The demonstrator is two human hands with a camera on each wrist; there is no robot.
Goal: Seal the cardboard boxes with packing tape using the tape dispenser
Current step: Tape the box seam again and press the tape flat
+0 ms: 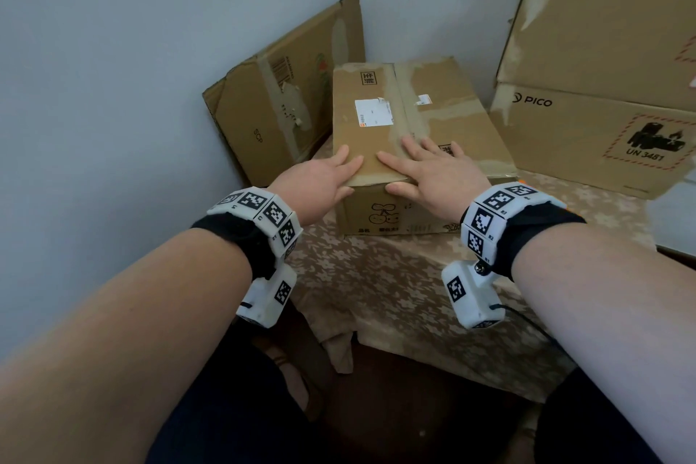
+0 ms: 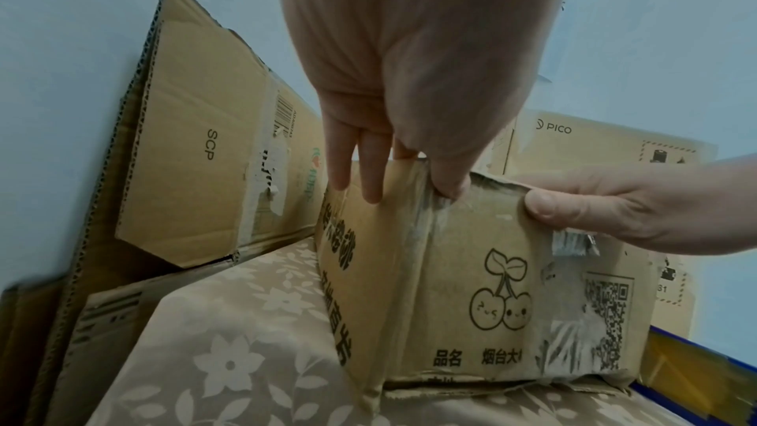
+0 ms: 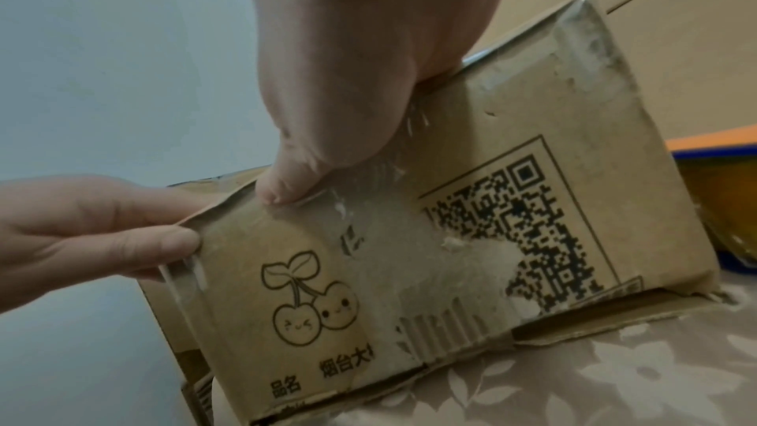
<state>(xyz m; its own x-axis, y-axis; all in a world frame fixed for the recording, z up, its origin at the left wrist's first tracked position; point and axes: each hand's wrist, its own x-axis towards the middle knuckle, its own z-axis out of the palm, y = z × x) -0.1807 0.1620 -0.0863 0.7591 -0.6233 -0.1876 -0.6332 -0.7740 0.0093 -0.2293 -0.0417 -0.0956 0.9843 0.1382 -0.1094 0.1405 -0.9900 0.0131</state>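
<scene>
A worn cardboard box (image 1: 414,113) with old tape strips, a white label and a cherry drawing on its front (image 2: 500,300) stands on the table. My left hand (image 1: 337,175) lies on its near left top corner, fingers straight, thumb against the front face. My right hand (image 1: 425,168) lies flat on the top beside it, with its thumb (image 3: 282,187) pressing the front's upper edge. The top flaps are down under both hands. A blue and orange object (image 3: 721,148) sits just right of the box, mostly hidden; no tape dispenser is plainly visible.
A flattened carton (image 1: 278,94) leans on the wall left of the box. Two stacked PICO boxes (image 1: 599,49) stand at the right. A floral cloth covers the table (image 1: 376,275), whose near edge is close to my legs.
</scene>
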